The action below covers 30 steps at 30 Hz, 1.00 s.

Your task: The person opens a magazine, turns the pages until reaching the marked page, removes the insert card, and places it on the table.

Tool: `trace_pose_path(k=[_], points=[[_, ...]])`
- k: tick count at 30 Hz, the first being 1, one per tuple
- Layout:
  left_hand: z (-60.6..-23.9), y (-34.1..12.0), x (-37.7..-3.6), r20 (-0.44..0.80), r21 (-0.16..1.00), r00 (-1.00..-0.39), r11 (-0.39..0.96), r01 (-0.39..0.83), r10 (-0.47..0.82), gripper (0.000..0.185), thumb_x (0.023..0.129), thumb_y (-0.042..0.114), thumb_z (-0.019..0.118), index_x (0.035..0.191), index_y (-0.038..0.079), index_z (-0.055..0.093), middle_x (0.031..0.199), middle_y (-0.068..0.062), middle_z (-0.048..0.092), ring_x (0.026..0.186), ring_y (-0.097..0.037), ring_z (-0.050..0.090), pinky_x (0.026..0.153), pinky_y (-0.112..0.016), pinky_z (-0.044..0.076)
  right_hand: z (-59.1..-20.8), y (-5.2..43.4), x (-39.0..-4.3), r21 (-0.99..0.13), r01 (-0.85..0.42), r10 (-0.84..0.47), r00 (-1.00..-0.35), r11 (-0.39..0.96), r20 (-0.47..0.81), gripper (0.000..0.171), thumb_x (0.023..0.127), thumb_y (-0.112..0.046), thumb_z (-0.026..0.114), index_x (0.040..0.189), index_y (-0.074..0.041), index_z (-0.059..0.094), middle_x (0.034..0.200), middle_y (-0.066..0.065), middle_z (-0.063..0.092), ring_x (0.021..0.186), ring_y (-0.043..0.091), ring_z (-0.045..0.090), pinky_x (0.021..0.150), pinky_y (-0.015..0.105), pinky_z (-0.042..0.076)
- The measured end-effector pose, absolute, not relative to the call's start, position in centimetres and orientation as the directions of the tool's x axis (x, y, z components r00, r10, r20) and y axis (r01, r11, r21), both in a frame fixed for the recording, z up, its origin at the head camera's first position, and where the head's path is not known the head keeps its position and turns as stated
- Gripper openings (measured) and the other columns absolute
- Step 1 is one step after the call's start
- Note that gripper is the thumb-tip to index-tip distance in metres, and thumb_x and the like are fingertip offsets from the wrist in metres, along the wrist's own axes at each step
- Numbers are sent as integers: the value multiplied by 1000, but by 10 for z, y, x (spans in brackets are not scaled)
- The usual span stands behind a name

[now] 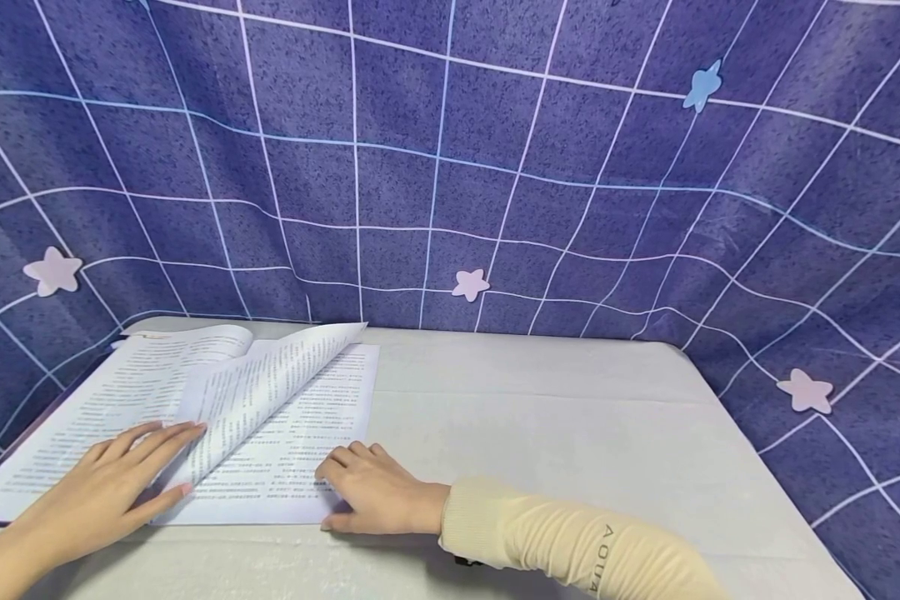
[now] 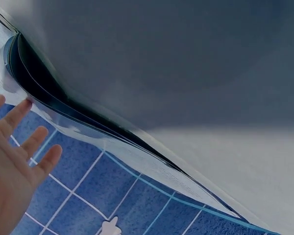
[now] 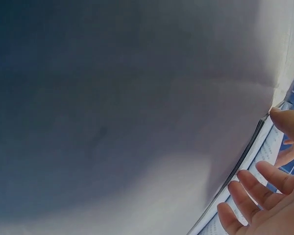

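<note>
Paper, thin and floppy: open book at table's left edge. Left hand flat under lifted page, gripping nothing; right hand loosely curled, pressing lower corner. Best lifted by page's free edge.

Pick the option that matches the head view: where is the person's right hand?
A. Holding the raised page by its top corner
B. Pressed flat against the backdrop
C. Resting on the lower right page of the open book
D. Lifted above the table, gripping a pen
C: the right hand lies on the lower edge of the right-hand page of the open book, while the left hand touches the raised page.
</note>
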<state>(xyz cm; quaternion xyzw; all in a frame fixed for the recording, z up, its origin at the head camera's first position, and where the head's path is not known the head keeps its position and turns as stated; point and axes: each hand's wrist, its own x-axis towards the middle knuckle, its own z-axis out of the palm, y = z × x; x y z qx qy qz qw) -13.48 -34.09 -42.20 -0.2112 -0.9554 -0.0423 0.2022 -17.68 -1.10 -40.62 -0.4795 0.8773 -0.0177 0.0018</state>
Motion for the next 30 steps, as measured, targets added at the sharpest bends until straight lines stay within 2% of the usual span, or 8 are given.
trace_pose_path(k=[11,19,24,30], points=[[-423,-340,-137,421,-58,-812,906,420,404,80,70,51,70,138,22,39,126,-7,49,112,-34,41,83,-54,32,-407,-14,-176,-12,-832,-831,-555,555,41,52,77,-55,63,118,-23,53,110,-12,54,93,3,46,70,15,33],[-422,-341,-140,450,-88,-775,886,455,442,80,72,50,67,139,18,37,133,-12,41,115,-35,38,83,-52,33,-407,-15,-176,-7,-830,-830,-557,557,38,52,77,-55,63,117,-23,53,108,-12,55,92,2,46,72,15,34],[-422,-341,-142,470,-76,-755,873,482,458,72,77,49,62,138,18,40,141,-12,36,118,-36,35,83,-52,33,-405,-15,-177,-25,-830,-830,-557,557,23,51,77,-55,63,117,-24,54,108,-12,56,91,2,46,73,16,35],[-424,-342,-143,484,-97,-739,868,486,468,57,83,48,52,134,24,45,141,-10,35,118,-36,35,80,-51,33,-403,-15,-177,-40,-836,-835,-549,548,31,43,78,-52,63,111,-24,57,103,-13,57,86,1,46,73,17,36]])
